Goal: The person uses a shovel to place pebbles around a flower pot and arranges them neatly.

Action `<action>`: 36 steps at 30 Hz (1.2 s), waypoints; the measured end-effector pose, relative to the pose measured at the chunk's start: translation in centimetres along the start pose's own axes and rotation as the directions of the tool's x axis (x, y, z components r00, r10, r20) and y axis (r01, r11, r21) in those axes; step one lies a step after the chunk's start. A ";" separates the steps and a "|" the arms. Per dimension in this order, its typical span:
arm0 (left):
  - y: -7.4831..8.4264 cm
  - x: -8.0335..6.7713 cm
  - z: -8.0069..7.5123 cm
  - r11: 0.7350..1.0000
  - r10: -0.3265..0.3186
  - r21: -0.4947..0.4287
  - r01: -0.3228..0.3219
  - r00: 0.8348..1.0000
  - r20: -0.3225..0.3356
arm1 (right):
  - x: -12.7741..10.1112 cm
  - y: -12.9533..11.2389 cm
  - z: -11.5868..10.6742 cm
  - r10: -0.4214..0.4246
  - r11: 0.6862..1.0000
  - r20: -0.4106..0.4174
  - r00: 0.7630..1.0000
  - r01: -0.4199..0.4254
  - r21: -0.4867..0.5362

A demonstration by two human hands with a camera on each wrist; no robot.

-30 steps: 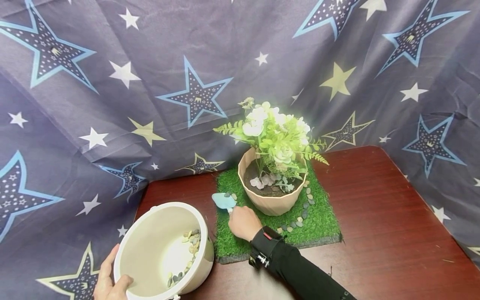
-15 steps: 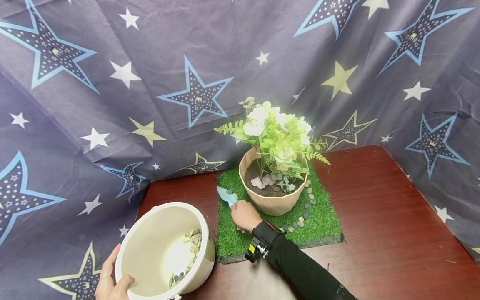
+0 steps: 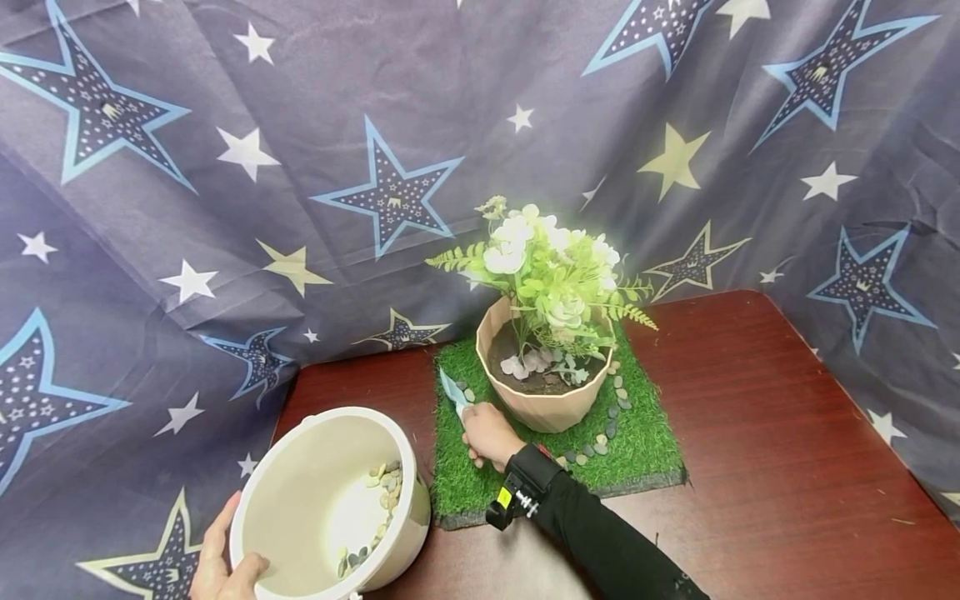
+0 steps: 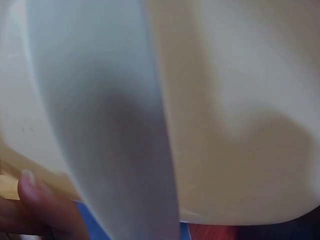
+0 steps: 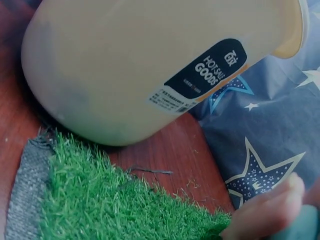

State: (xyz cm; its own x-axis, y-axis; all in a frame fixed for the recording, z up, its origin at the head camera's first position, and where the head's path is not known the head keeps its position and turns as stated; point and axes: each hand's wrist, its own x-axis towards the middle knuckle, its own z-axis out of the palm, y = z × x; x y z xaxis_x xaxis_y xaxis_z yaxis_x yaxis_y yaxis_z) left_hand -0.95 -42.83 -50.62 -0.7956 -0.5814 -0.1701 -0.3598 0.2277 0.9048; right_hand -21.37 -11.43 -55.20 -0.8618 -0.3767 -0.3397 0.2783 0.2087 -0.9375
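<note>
- I see the right hand [image 3: 489, 433] gripping the small blue scoop [image 3: 453, 390] just left of the flower pot [image 3: 545, 392], blade pointing away
- Left hand [image 3: 222, 567] grips the white bucket [image 3: 330, 500], farther from it

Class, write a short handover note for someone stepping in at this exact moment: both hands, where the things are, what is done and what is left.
Left hand: grips the rim of the white bucket, tilted toward the person, with a small heap of pebbles inside.
Right hand: holds a small blue trowel, blade tipped on edge over the grass mat, left of the flower pot.
Done: a line of pebbles curves round the pot's right and front; a few lie beside the trowel on the left.
Left: the front-left stretch looks unfilled, though the hand hides part of it; pebbles remain in the bucket.
</note>
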 end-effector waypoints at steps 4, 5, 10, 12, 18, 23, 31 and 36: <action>-0.4 0.2 -0.3 1.000 0.013 -0.010 -0.012 1.000 0.020 | -0.2 -0.1 0.3 0.002 0.997 -0.006 1.000 -0.002 0.079; -0.5 0.2 -0.3 1.000 0.020 -0.008 -0.020 0.999 0.026 | -0.3 -0.1 0.4 0.006 0.995 -0.004 1.000 -0.006 0.105; -0.8 0.3 -0.5 0.998 0.056 -0.043 -0.054 0.997 0.047 | -0.6 -0.5 0.6 0.038 0.980 -0.005 0.999 -0.036 0.198; -0.8 0.3 -0.5 0.998 0.057 -0.029 -0.056 0.997 0.052 | -0.8 -0.6 0.7 0.048 0.975 -0.015 0.999 -0.043 0.220; -0.8 0.4 -0.7 0.998 0.048 0.030 -0.050 0.997 0.058 | -0.9 -0.8 0.8 0.055 0.969 -0.058 0.997 -0.039 0.243; -0.9 0.4 -0.8 0.997 0.082 0.010 -0.082 0.995 0.062 | -1.1 -0.7 0.6 0.050 0.982 -0.040 0.998 -0.041 0.182; -0.8 0.3 -0.6 0.994 0.101 -0.041 -0.097 0.991 0.083 | 0.3 -0.4 -0.2 -0.041 0.987 -0.118 0.992 0.022 -0.158; -0.8 0.2 -0.4 0.989 0.129 -0.081 -0.121 0.987 0.094 | 0.8 0.0 -0.5 -0.008 0.985 -0.098 0.995 -0.009 -0.172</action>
State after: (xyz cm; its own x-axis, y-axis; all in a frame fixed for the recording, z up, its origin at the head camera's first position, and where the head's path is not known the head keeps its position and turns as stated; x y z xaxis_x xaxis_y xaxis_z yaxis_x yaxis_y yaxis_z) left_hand -0.63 -43.43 -51.21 -0.8774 -0.4717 -0.0881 -0.2201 0.2325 0.9474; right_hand -22.27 -11.33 -55.48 -0.9014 -0.2877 -0.3235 0.2094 0.3644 -0.9074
